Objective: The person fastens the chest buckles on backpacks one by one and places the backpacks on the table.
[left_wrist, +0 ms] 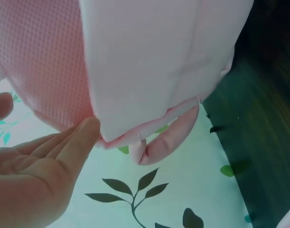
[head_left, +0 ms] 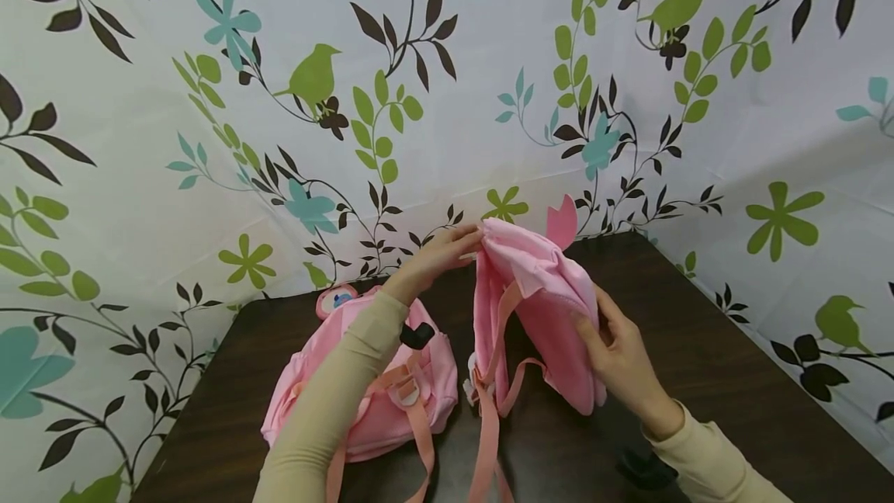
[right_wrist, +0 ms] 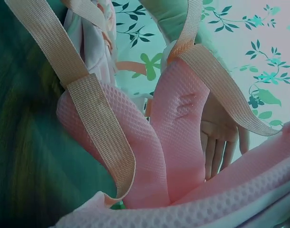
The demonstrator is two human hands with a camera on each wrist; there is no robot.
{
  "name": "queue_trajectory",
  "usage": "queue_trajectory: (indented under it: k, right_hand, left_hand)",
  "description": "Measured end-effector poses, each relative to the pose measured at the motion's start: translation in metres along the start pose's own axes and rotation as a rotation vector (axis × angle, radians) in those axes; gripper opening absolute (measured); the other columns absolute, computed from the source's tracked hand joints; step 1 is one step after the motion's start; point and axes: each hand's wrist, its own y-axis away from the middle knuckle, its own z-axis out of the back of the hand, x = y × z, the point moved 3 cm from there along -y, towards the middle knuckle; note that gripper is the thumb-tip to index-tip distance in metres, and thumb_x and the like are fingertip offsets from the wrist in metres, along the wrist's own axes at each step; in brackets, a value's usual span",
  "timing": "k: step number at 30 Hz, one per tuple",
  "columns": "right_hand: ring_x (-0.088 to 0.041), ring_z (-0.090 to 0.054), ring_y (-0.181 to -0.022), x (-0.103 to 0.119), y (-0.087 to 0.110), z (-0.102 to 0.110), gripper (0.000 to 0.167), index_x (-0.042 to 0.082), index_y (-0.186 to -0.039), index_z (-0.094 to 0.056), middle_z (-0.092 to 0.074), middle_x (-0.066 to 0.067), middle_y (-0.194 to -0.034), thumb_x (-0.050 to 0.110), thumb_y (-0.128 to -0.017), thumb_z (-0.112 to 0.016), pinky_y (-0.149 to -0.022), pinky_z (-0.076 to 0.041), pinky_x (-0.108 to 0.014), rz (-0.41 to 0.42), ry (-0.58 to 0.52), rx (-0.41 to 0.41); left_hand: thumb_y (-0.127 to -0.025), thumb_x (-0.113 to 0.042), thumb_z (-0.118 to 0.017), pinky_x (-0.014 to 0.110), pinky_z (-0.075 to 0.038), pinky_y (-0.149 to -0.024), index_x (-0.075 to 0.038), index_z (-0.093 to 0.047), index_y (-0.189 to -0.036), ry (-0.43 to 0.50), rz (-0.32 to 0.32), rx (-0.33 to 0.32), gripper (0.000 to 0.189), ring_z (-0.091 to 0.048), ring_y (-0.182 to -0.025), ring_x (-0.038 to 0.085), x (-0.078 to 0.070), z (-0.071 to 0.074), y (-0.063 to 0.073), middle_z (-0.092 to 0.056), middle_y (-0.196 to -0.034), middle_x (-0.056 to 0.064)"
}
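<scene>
A pink backpack (head_left: 559, 309) stands tilted on the dark table, its padded shoulder straps and orange webbing hanging toward me. My right hand (head_left: 624, 355) grips its right side, thumb on the near face. At the top left edge, my left hand (head_left: 447, 251) touches the bag with straight fingers. Close up in the left wrist view, the left fingertips (left_wrist: 90, 127) meet the seam beside the mesh, next to a carry loop (left_wrist: 171, 137). The right wrist view has the mesh straps (right_wrist: 180, 128) in front of part of the left hand (right_wrist: 220, 135); the right hand is outside that view.
A second pink backpack (head_left: 440, 379) lies to the left, partly behind my left forearm, with orange straps trailing to the near side. The brown table (head_left: 705, 348) meets a patterned cloth backdrop (head_left: 461, 130) at its far and right edges.
</scene>
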Motion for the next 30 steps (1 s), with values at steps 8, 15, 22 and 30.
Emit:
queue_trajectory:
  k: [8,15,22,30]
  right_hand:
    - [-0.002,-0.052,-0.125,-0.002,-0.008,0.005,0.075,0.017,-0.157,-0.036,-0.044,-0.011,-0.153,-0.005,-0.092,-0.065,-0.096,-0.045,-0.015,-0.032,0.017,0.124]
    - [-0.020,-0.047,-0.131,0.003,-0.019,0.011,0.085,0.026,-0.162,-0.022,-0.032,-0.008,-0.161,0.008,-0.092,-0.068,-0.095,-0.044,-0.014,-0.140,0.056,0.206]
    - [-0.030,-0.049,-0.128,0.007,-0.029,0.016,0.089,0.036,-0.161,-0.017,-0.032,-0.005,-0.160,0.025,-0.093,-0.073,-0.089,-0.052,-0.026,-0.309,0.061,0.173]
    - [-0.013,-0.049,-0.120,0.006,-0.033,0.022,0.075,0.024,-0.161,-0.025,-0.038,-0.016,-0.156,0.013,-0.099,-0.065,-0.092,-0.041,-0.007,-0.192,0.146,0.081]
  left_hand:
    - [-0.108,-0.030,-0.049,0.045,-0.039,-0.111,-0.005,-0.038,-0.154,0.018,-0.003,0.016,0.054,-0.048,-0.137,0.029,0.005,-0.009,-0.009,-0.047,-0.151,0.015]
    - [-0.107,-0.028,-0.052,0.042,-0.046,-0.105,-0.003,-0.037,-0.154,0.064,0.005,-0.045,0.055,-0.049,-0.135,0.032,0.004,-0.024,-0.016,-0.044,-0.152,0.017]
    - [-0.105,-0.032,-0.054,0.044,-0.045,-0.107,-0.002,-0.039,-0.152,0.013,0.001,-0.059,0.057,-0.050,-0.135,0.031,-0.001,-0.035,-0.019,-0.042,-0.154,0.016]
    - [-0.101,-0.041,-0.059,0.042,-0.042,-0.109,-0.008,-0.040,-0.154,-0.048,-0.035,-0.088,0.065,-0.046,-0.138,0.026,0.010,-0.044,-0.028,-0.047,-0.151,0.013]
